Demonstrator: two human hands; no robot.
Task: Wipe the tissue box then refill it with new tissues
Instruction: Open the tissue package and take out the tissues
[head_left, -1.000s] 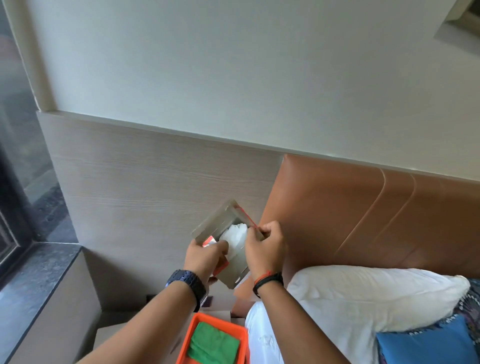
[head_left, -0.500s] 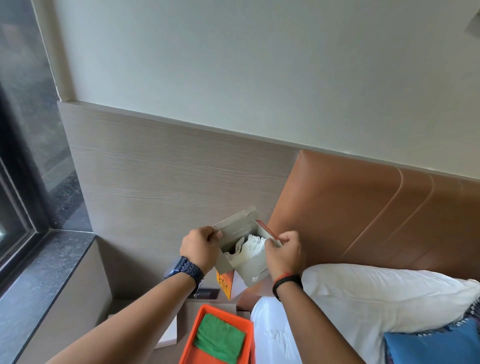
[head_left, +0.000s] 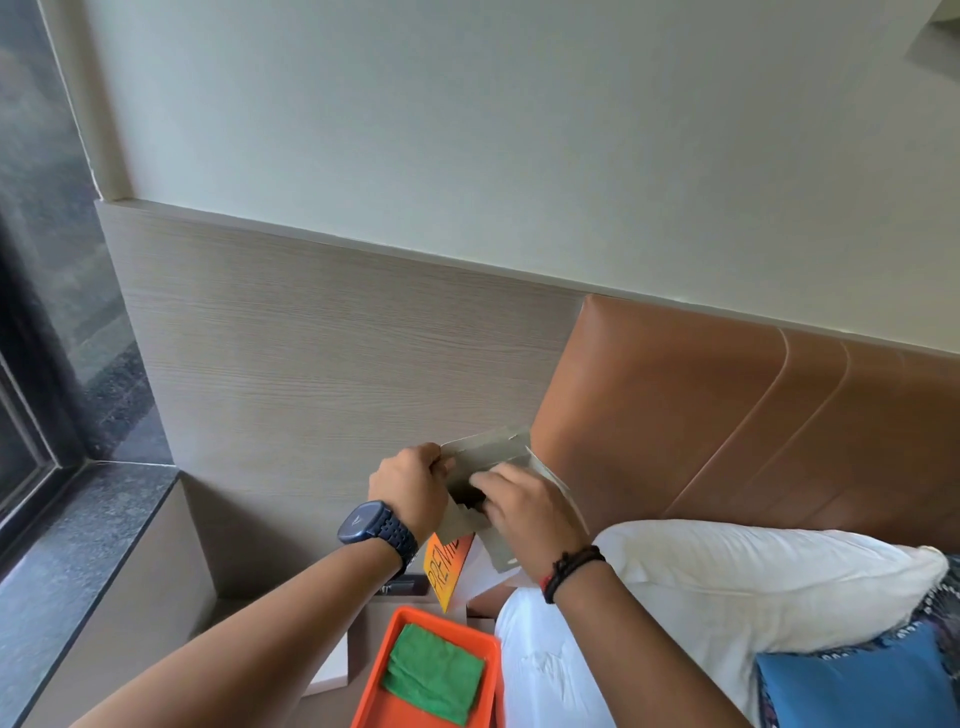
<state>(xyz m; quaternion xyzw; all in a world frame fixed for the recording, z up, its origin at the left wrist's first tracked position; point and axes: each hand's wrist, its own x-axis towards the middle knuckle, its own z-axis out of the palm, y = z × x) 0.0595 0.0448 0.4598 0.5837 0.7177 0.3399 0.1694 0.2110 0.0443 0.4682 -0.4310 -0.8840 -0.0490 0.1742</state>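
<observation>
I hold a grey cardboard tissue box (head_left: 488, 452) in the air in front of the wood wall panel, its end flaps open. My left hand (head_left: 410, 486) pinches the upper left flap. My right hand (head_left: 524, 506) covers the open end, its fingers pressed into the dark opening; the white tissues are hidden behind it. The box's orange printed side (head_left: 444, 569) hangs below my hands. A folded green cloth (head_left: 434, 673) lies in an orange tray (head_left: 376, 675) at the bottom of the view.
A brown leather headboard (head_left: 727, 426) is on the right, with a white pillow (head_left: 753, 582) and a blue cushion (head_left: 852, 686) below it. A dark stone window sill (head_left: 78, 561) runs along the left. The bedside table (head_left: 332, 670) lies under the tray.
The white tissues showing in the open end of the box are now hidden. My right hand has moved from the box's right edge over the opening. My left hand still grips the flap.
</observation>
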